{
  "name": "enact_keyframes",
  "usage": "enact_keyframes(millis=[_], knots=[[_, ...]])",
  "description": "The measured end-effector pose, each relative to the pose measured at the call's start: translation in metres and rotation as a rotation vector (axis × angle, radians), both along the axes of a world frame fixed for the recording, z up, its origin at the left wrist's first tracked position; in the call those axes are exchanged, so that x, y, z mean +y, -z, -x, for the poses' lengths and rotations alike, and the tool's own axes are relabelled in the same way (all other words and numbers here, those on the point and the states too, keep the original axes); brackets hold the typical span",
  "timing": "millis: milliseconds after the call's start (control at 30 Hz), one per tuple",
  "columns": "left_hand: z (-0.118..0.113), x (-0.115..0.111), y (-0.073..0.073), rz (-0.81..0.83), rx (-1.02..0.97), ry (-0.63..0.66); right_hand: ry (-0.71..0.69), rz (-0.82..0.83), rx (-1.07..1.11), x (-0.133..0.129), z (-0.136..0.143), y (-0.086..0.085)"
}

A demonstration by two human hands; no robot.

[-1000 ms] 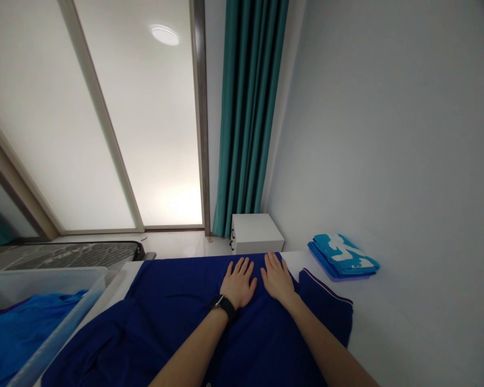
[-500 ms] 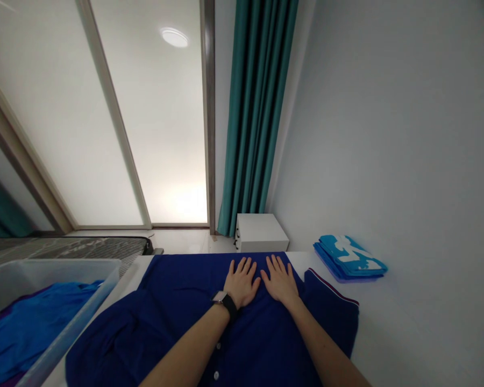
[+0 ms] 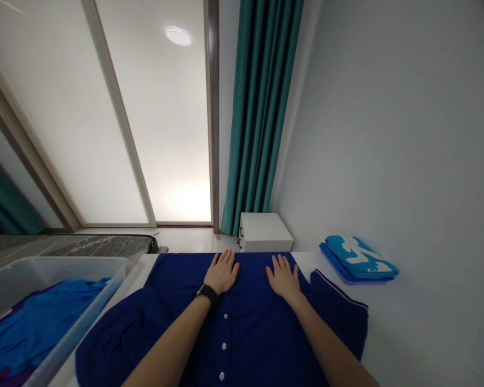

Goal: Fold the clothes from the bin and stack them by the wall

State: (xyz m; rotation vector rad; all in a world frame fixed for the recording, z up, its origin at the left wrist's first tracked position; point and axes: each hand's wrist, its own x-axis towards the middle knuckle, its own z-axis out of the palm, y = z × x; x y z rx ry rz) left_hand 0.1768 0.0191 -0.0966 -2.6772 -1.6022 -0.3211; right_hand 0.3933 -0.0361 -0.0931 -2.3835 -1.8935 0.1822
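Note:
A navy blue polo shirt (image 3: 250,333) lies spread over the white table (image 3: 306,260), its button placket facing up with several pale buttons. Its right sleeve (image 3: 339,312) has a striped cuff and reaches out to the right. The cloth on the left is bunched and rumpled. My left hand (image 3: 221,273), with a dark watch on the wrist, presses flat on the shirt near the far edge, fingers spread. Flat on the cloth to its right rests my right hand (image 3: 284,277), fingers also apart. Neither hand grips anything.
A clear plastic bin (image 3: 116,271) with blue and purple clothes (image 3: 44,312) stands at the left. Folded blue and white clothes (image 3: 358,258) are stacked at the right by the wall. Beyond the table are a white cabinet (image 3: 264,231) and a teal curtain (image 3: 262,107).
My left hand has slid left across the shirt, widening the gap between my hands and uncovering more of the button placket. The right hand stays flat in nearly the same place.

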Motion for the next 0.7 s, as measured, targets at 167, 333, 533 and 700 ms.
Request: enact_keyframes(millis=[167,333,533,700], knots=[[-0.002,0.0,0.001,0.0,0.01,0.0,-0.148,-0.035,0.001,0.017,0.023,-0.003],[-0.002,-0.001,0.0,0.001,0.019,0.001,-0.08,-0.018,-0.007,0.023,0.005,0.005],[-0.001,-0.001,0.0,0.0,0.019,-0.001,0.045,0.005,-0.041,0.021,-0.025,0.01],[-0.002,-0.001,0.0,0.0,0.018,-0.002,0.074,0.024,-0.033,0.023,-0.028,0.01]])
